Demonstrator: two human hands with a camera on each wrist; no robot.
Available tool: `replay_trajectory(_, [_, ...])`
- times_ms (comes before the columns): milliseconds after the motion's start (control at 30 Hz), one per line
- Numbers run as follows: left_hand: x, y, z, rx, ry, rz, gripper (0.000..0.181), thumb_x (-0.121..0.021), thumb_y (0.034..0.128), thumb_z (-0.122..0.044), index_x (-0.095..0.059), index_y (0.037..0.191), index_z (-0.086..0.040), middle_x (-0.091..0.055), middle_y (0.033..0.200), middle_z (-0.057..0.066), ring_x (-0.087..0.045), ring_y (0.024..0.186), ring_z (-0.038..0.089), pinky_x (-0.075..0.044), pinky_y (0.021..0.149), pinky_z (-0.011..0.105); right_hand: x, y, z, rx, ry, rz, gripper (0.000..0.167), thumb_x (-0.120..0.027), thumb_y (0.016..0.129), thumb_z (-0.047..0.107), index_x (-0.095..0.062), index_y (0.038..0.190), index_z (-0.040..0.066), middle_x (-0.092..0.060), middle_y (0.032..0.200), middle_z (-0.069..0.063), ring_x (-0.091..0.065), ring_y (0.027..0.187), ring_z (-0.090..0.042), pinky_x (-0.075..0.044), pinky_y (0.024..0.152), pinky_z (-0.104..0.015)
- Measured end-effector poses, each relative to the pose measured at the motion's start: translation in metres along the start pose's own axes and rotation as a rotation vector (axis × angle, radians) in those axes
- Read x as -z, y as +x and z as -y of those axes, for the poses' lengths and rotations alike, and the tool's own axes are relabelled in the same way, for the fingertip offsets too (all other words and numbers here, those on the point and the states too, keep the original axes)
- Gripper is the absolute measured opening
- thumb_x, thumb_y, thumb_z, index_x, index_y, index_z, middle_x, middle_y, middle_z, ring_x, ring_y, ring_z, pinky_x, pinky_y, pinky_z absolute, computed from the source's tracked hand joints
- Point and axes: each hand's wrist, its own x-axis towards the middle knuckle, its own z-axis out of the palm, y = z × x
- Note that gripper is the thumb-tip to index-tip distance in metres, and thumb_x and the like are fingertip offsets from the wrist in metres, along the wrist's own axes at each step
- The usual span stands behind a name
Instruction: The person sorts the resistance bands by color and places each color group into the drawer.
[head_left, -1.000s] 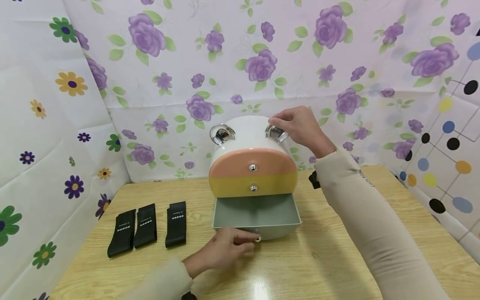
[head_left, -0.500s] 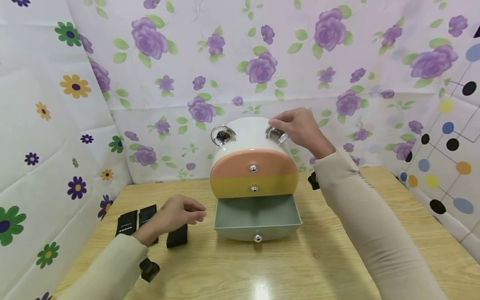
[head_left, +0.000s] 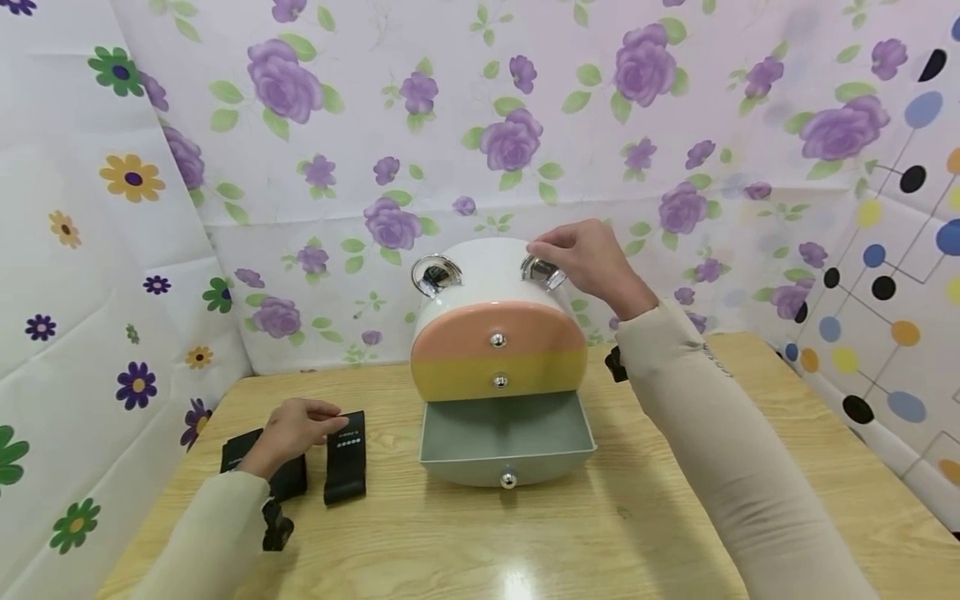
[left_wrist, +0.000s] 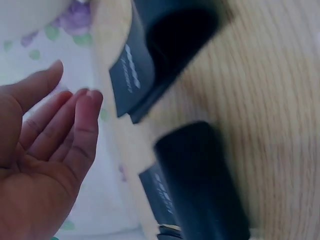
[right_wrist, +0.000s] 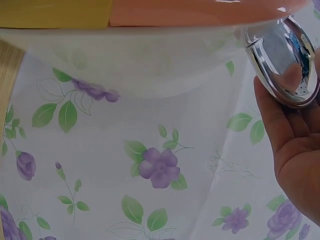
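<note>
A small chest point(head_left: 487, 271), white on top with chrome ears, has an orange drawer point(head_left: 457, 333), a yellow drawer point(head_left: 453, 379) and a pulled-out grey-green drawer point(head_left: 461, 471) at the bottom. My right hand point(head_left: 596, 262) pinches the right chrome ear point(right_wrist: 280, 65), fingers behind it in the right wrist view. To the left, my left hand point(head_left: 294, 429) hovers over folded black bands with white print, its fingers loosely bent and holding nothing. The nearest black band point(head_left: 346, 471) lies by its fingertips; it partly hides the middle black band point(head_left: 292, 479) and the left black band point(head_left: 238, 446).
The wooden table point(head_left: 450, 550) carries the chest and the bands. Behind stands a flowered cloth wall point(head_left: 465, 167), with patterned cloths at the left point(head_left: 67, 275) and right point(head_left: 900, 317). The open drawer juts out toward me.
My left hand has let go of the bottom drawer's knob and moved left, over to the black bands. My right hand stays on the chrome ear. The head view has shifted slightly.
</note>
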Motion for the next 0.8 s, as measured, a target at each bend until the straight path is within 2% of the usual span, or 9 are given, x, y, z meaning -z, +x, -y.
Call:
replay_trajectory(133, [0.0,0.005,0.01,0.061,0.008,-0.032,0.046,-0.067,0.098,-0.019,-0.058,0.13,0.013,-0.063,0.119,0.029,-0.068,0.097,0.037,-0.063,0.077,0.041,0.0,0.0,0.0,-0.005,0.005,0.002,0.03,-0.07,0.096,0.032,-0.078,0.109,0.006,-0.073,0.108,-0.011,-0.065,0.107,-0.026,-0.055,0.094,-0.045])
replay_trajectory(200, [-0.002,0.006,0.014,0.075,0.039,-0.038,0.046,-0.067,0.0981,-0.018,-0.058,0.131,0.013,-0.062,0.12,0.029,-0.067,0.098,0.037,-0.063,0.076,0.041,0.0,0.0,0.0,-0.004,0.003,0.002,0.03,-0.07,0.096,0.031,-0.078,0.109,0.006,-0.074,0.108,-0.011,-0.065,0.107,-0.026,-0.055,0.094,-0.045])
replay_trajectory(333, [-0.006,0.008,0.019,0.072,0.136,-0.062,0.044,-0.066,0.0985,-0.018,-0.059,0.129,0.012,-0.063,0.119,0.027,-0.062,0.103,0.04,-0.059,0.082,0.048,0.0,0.0,0.001,0.002,0.0,0.002,0.03,-0.07,0.097,0.031,-0.078,0.109,0.006,-0.073,0.109,-0.011,-0.065,0.107,-0.026,-0.055,0.095,-0.045])
replay_trajectory(433, [-0.01,0.009,0.023,0.051,0.183,-0.098,0.038,-0.067,0.0974,-0.015,-0.062,0.124,0.012,-0.065,0.112,0.026,-0.062,0.101,0.04,-0.058,0.081,0.05,-0.001,0.0,0.002,-0.001,0.003,0.004,0.03,-0.07,0.097,0.032,-0.078,0.109,0.006,-0.073,0.109,-0.011,-0.065,0.107,-0.026,-0.055,0.094,-0.044])
replay_trajectory(633, [-0.018,0.013,0.026,0.04,0.149,-0.154,0.018,-0.073,0.0913,-0.005,-0.067,0.103,0.008,-0.067,0.089,0.013,-0.061,0.076,0.024,-0.055,0.061,0.035,0.001,0.0,0.001,-0.01,-0.003,-0.001,0.03,-0.07,0.096,0.032,-0.078,0.109,0.006,-0.073,0.109,-0.011,-0.065,0.107,-0.025,-0.055,0.094,-0.044])
replay_trajectory(800, [-0.018,0.011,0.022,0.019,0.108,-0.17,0.014,-0.075,0.088,-0.001,-0.064,0.095,0.005,-0.064,0.082,0.01,-0.06,0.07,0.021,-0.053,0.058,0.031,0.0,0.0,0.001,-0.006,0.011,-0.002,0.029,-0.07,0.096,0.031,-0.078,0.108,0.005,-0.074,0.108,-0.011,-0.065,0.106,-0.025,-0.055,0.093,-0.043])
